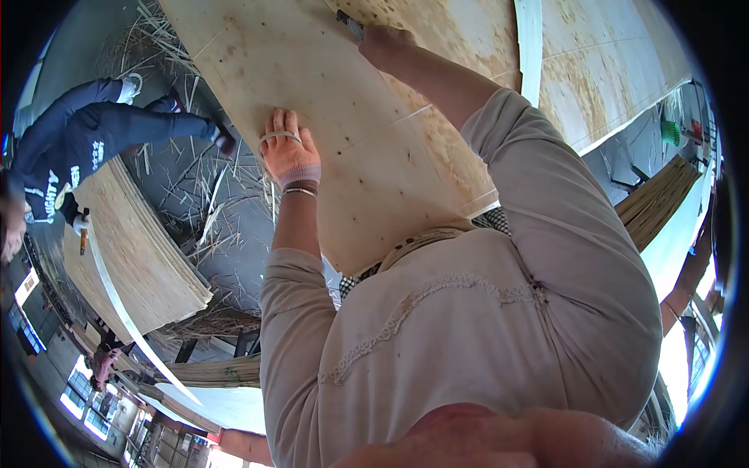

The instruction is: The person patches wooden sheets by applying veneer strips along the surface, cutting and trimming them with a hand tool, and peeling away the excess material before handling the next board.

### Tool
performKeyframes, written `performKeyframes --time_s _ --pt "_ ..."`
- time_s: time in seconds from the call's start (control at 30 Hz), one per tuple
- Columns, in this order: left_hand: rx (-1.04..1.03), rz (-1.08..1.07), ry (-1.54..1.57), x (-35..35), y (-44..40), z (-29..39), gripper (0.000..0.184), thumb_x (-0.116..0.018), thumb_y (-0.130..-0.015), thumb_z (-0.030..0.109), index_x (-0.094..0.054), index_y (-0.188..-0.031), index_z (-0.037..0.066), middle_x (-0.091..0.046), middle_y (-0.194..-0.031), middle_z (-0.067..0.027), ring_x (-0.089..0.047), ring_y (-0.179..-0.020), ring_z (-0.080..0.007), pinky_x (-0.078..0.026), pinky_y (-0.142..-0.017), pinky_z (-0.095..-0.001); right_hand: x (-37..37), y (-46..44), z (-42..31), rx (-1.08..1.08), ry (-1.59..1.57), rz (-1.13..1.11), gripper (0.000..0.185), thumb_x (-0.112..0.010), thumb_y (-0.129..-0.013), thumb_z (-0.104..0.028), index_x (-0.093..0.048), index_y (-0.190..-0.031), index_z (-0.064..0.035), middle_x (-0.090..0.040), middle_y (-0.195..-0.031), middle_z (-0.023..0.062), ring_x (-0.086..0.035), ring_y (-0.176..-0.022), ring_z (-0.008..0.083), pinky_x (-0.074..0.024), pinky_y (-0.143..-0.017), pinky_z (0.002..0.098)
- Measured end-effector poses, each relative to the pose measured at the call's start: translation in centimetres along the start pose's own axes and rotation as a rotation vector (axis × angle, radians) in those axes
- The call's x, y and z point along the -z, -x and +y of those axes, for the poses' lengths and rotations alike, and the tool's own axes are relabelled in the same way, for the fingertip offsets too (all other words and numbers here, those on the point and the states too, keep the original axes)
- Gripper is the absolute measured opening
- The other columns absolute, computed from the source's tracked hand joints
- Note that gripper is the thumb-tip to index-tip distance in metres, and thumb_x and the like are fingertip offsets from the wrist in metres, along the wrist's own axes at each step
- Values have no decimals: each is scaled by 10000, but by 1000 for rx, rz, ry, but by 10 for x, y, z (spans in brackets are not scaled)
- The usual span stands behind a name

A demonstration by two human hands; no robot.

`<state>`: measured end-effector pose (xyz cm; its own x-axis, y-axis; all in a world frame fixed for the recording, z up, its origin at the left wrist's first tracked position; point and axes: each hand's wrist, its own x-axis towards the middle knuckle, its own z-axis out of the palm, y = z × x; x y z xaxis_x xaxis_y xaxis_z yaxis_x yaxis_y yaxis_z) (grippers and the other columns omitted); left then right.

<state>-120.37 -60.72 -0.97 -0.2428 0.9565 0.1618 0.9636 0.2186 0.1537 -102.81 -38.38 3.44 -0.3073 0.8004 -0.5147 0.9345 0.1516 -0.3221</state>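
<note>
1. Wood sheet (367, 175): it lies in front of you, under your left hand (291, 152), and its long axis runs away from your body, slanting to the left.
2. Your left hand rests flat near the sheet's left edge, fingers straight and close together, gripping nothing. A light band (281, 136) crosses the fingers.
3. Your right hand (384, 45) is closed around a short grey tool (350, 24), well ahead of your left hand and to its right. The tool's free end points away from you and leftward. The right hand is the one at the tool; the left is nearer the sheet's left edge.
4. To your right, a pale strip (530, 54) lies lengthwise over brown-stained wood (589, 70), apart from both hands.
5. You can read no brand or label on the sheet or tool. Off to your left, a co-worker's dark top (72, 152) carries white letters; "GHTY" seems legible, with small stars beside other lettering too unclear to read.
</note>
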Motion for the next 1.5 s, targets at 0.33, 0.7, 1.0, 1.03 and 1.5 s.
performKeyframes --time_s 0.33,0.7,1.0,1.03,1.5 --pt "-17 18 -25 -3 2 1 427 -532 -896 259 -514 -1303 131 -462 -1421 -75 -415 -1329 -289 -340 -1061 -487 -35 70 42 4 -44 2 273 -498 -907 -261 -633 -986 -37 -695 -919 158 -673 -892 326 -455 -881 450" --pt "3 10 -2 4 0 3 441 -556 -882 245 -520 -1304 121 -463 -1421 -81 -417 -1327 -309 -340 -1059 -482 -47 137 71 -3 -135 41 271 -552 -874 -208 -603 -1127 -124 -668 -973 146 -644 -952 349 -506 -823 466" --pt "78 -135 -36 9 -3 8 457 -544 -893 262 -525 -1325 116 -478 -1415 -109 -424 -1314 -352 -340 -1058 -494 -70 13 -35 912 -57 489 133 -705 -712 -203 -633 -800 -134 -570 -883 57 -592 -875 242 -456 -778 400" --pt "104 -174 -38 9 -3 8 459 -545 -893 265 -525 -1326 114 -479 -1415 -113 -426 -1312 -359 -341 -1056 -496 -68 5 -37 883 -6 493 138 -708 -715 -211 -637 -805 -135 -571 -890 56 -597 -895 232 -455 -788 397" --pt "25 -59 44 6 -6 5 466 -569 -857 235 -543 -1300 92 -475 -1416 -117 -421 -1319 -355 -305 -1097 -518 -41 -11 -41 959 355 -65 134 -668 -747 -238 -620 -828 -142 -623 -880 54 -640 -840 296 -534 -696 438"
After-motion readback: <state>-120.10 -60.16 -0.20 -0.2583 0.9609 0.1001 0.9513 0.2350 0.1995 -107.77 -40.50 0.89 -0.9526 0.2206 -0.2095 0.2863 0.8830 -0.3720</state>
